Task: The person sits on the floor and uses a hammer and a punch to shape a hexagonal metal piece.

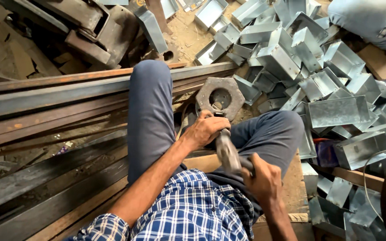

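A hammer (pixel 227 151) (blurred) is being gripped by the right hand (pixel 264 178) near the lap; a small part, hidden, is being pinched by the left hand (pixel 204 129) beside the hexagonal plate (pixel 220 97).

The hexagonal steel block (pixel 220 97) is hemmed in. Left of it, the person's raised knee (pixel 150 80) rises like a wall, with long rusty steel bars (pixel 54 96) stacked beyond. Right of it, a heap of galvanised sheet-metal boxes (pixel 318 80) crowds close, nearly touching its edge. Behind it lies a patch of sandy floor (pixel 184 33), the only open approach. In front, the other thigh (pixel 271 134) closes the gap.
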